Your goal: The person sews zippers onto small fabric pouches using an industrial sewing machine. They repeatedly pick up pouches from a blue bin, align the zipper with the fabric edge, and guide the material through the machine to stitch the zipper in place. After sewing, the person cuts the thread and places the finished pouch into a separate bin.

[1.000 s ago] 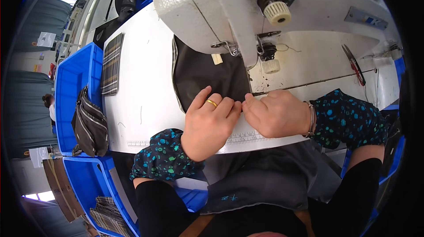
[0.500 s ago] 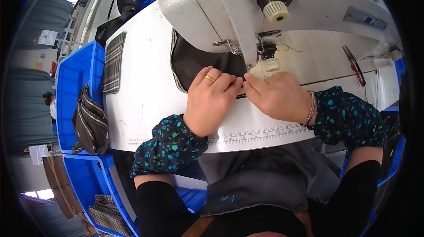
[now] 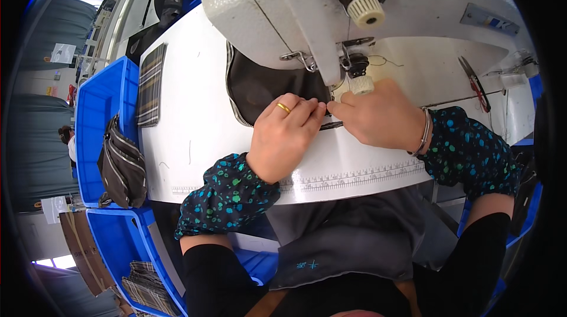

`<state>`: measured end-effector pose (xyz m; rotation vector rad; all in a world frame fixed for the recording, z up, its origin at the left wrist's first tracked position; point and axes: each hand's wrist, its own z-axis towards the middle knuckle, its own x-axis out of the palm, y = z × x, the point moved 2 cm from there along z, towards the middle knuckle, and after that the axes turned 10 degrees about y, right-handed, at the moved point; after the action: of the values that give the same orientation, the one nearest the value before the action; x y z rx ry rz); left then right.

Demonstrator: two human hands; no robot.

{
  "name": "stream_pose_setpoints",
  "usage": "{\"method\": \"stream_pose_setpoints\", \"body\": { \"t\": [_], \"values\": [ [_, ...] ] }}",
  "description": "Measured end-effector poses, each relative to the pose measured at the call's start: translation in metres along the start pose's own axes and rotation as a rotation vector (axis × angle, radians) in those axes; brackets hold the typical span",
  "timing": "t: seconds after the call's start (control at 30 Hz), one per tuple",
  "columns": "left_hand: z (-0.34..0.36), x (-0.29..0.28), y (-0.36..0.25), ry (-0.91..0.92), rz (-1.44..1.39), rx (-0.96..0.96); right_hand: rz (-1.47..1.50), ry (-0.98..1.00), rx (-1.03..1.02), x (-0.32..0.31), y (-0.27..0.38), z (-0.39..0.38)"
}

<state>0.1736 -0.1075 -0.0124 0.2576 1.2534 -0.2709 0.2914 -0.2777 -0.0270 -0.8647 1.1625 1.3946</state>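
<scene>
A dark fabric piece with a zipper along its left edge lies on the white table, partly hidden under the white sewing machine head. My left hand, wearing a gold ring, has its fingers curled on the piece's near right corner, pinching its edge. My right hand, slightly blurred, is closed at the same edge just below the needle area and presser lever, its fingertips touching or very near the left hand's. What exactly lies between the fingertips is small and mostly covered.
Red-handled scissors lie right. Folded plaid cloth is at the table's left, beside a blue bin with a dark zippered pouch. A lower blue bin holds plaid pieces. Another person is partly visible at far left.
Both hands and the dark piece moved away from me toward the needle area. In the last half second my right hand shifted slightly up and right, staying pinched at the edge.
</scene>
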Motion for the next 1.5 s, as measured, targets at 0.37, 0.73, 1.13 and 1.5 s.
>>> {"method": "stream_pose_setpoints", "body": {
  "t": [0.37,0.73,1.13,1.5],
  "values": [
    [0.017,0.007,0.019,-0.028,-0.014,-0.021,-0.082,-0.042,0.074,0.004,-0.010,0.005],
    [0.025,0.020,0.039,0.013,-0.023,-0.149,-0.086,-0.060,0.080,0.003,-0.009,0.002],
    [0.021,-0.007,0.019,0.130,-0.068,-0.355,0.202,0.030,0.170,0.002,-0.012,0.000],
    [-0.035,-0.009,-0.170,-0.166,-0.542,-0.127,1.206,0.064,0.276,0.006,0.038,-0.051]
  ]
}}
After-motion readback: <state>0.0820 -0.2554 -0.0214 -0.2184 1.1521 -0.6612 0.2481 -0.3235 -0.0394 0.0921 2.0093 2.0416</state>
